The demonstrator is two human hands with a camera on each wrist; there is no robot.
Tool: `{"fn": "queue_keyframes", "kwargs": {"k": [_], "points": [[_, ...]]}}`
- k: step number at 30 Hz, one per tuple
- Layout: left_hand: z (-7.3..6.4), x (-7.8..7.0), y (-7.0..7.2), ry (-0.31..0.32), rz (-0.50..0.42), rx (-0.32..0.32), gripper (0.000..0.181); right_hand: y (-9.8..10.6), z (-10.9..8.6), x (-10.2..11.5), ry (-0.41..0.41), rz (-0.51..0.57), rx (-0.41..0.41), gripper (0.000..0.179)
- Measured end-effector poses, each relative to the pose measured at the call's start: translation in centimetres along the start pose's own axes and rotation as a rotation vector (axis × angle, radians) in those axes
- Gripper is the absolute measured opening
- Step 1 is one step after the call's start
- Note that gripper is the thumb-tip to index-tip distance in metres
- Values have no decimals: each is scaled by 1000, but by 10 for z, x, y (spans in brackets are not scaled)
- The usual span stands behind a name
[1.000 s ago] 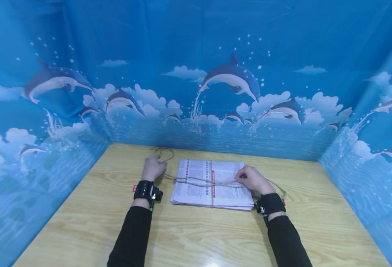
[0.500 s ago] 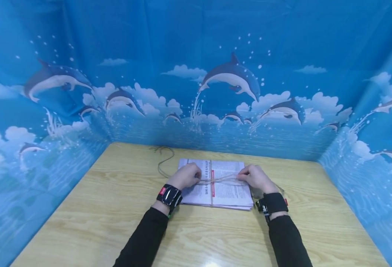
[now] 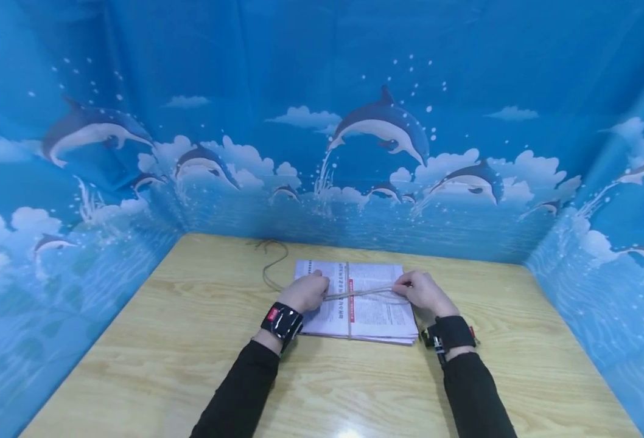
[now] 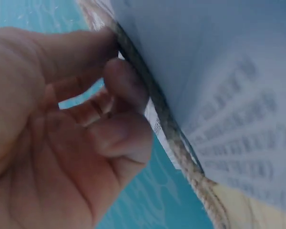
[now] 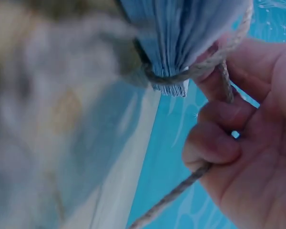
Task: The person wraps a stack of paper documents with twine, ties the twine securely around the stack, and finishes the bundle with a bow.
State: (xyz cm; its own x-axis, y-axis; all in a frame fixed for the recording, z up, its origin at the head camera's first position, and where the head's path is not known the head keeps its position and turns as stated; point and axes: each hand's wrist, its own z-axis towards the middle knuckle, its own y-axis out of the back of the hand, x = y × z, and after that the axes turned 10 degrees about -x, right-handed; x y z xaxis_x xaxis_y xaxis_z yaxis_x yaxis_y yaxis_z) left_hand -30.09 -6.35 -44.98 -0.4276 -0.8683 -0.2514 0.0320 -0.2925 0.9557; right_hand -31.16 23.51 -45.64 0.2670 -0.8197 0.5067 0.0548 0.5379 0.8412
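A stack of folded newspapers (image 3: 385, 319) lies on the table with brown twine (image 3: 364, 292) across its top. One strand runs front to back over the stack, crossed by strands running side to side. Over the left part of the stack, my left hand (image 3: 307, 293) pinches the twine; in the left wrist view its fingertips (image 4: 126, 81) meet the twine along the paper. At the right side my right hand (image 3: 422, 293) holds the twine, its fingers (image 5: 212, 143) curled round a strand, which passes round the paper edge in the right wrist view.
A loose tail of twine (image 3: 269, 267) curves over the wooden table (image 3: 163, 340) behind and left of the stack. Blue dolphin-print curtains (image 3: 300, 121) stand along the back and both sides. Each wrist wears a black strap (image 3: 282, 321).
My left hand has come from the table left of the stack onto the newspapers and taken hold of the twine. The strands between the hands have drawn together and straightened; my right hand barely moved.
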Motion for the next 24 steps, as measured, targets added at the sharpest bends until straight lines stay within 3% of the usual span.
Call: {"fn": "queue_keyframes", "kwargs": {"k": [2, 8, 12, 19, 24], "points": [[1, 1, 0, 14, -47, -11, 9, -1, 0, -1, -27, 1, 0, 17], [8, 15, 4, 113, -210, -136, 10, -1, -1, 0, -66, -13, -40, 22], [9, 20, 7, 187, -295, -162, 8, -2, -1, 0, -101, 5, -2, 20], [20, 16, 1, 230, -189, -197, 22, -5, -1, -1, -181, 29, 61, 21], [33, 6, -3, 233, -65, -183, 10, -5, 0, -1, -186, 30, 81, 22]]}}
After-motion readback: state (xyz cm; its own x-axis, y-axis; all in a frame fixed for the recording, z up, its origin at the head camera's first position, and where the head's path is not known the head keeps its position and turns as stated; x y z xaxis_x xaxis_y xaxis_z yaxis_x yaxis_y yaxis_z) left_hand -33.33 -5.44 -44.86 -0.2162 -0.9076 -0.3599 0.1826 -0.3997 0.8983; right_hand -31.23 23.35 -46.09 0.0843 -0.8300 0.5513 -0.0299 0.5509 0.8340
